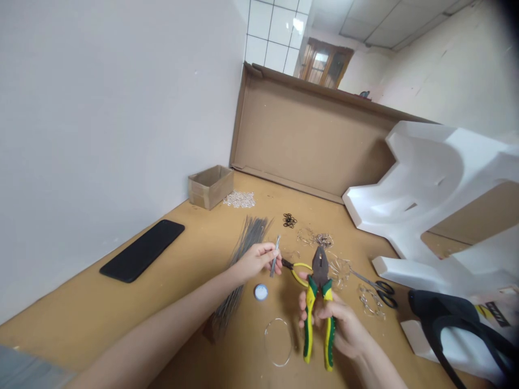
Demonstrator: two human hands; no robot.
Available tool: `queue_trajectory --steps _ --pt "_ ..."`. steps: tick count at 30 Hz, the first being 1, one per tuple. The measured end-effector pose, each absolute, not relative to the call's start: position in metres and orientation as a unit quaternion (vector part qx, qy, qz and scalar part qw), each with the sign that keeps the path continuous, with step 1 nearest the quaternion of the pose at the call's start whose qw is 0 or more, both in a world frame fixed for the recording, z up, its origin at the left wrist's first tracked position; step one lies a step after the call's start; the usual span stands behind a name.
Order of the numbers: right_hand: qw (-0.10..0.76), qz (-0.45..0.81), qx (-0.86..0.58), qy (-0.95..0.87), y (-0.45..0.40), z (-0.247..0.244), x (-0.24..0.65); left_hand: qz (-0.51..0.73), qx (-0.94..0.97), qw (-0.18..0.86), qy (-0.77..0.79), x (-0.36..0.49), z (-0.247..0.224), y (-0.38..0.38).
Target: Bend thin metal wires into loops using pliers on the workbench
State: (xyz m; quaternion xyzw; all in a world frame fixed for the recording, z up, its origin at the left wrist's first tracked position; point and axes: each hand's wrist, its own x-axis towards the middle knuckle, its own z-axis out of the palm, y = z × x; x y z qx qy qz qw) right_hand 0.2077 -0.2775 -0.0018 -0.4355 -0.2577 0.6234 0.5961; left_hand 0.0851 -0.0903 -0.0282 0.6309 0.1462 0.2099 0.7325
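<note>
My left hand (pixel 259 258) pinches a short grey metal strip (pixel 274 259), held upright above the table. Beneath that wrist lies a bundle of straight grey wires (pixel 247 243). My right hand (pixel 338 319) grips combination pliers (pixel 320 302) by their yellow and green handles, the jaws pointing away from me. Behind the right hand, partly hidden, are smaller yellow-handled pliers (pixel 300 268). A wire ring (pixel 278 342) lies on the table between my forearms, and a small round blue-and-white lid (pixel 260 292) sits near the left hand.
Wire pieces (pixel 322 240), black rings (pixel 289 220) and scissors (pixel 377 287) lie beyond my hands. At the back left stand a small cardboard box (pixel 211 187) and a pile of clear bits (pixel 240 199). A phone (pixel 142 250) lies left; white foam (pixel 430 178) stands right.
</note>
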Motion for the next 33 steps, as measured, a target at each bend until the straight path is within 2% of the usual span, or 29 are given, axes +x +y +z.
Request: queue_trajectory --steps 3,9,14,20,26,33 --pt "0.585 0.587 -0.472 -0.301 -0.273 -0.005 0.211 0.21 0.633 0.73 0.147 0.085 -0.028 -0.09" --pt "0.587 0.369 -0.591 -0.413 -0.259 -0.017 0.221 0.222 0.647 0.712 0.159 0.086 -0.027 -0.091" --pt "0.569 0.273 -0.634 -0.447 -0.265 -0.036 0.219 0.228 0.653 0.707 0.148 0.087 -0.03 -0.091" --pt "0.516 0.305 -0.645 -0.474 -0.278 -0.054 0.212 0.225 0.665 0.699 0.135 0.086 -0.032 -0.092" --pt "0.449 0.291 -0.697 -0.477 -0.266 -0.012 0.223 0.177 0.692 0.693 0.103 0.075 -0.009 -0.095" --pt "0.447 0.47 -0.632 -0.425 -0.257 0.011 0.233 0.031 0.654 0.754 0.042 0.065 0.016 -0.1"
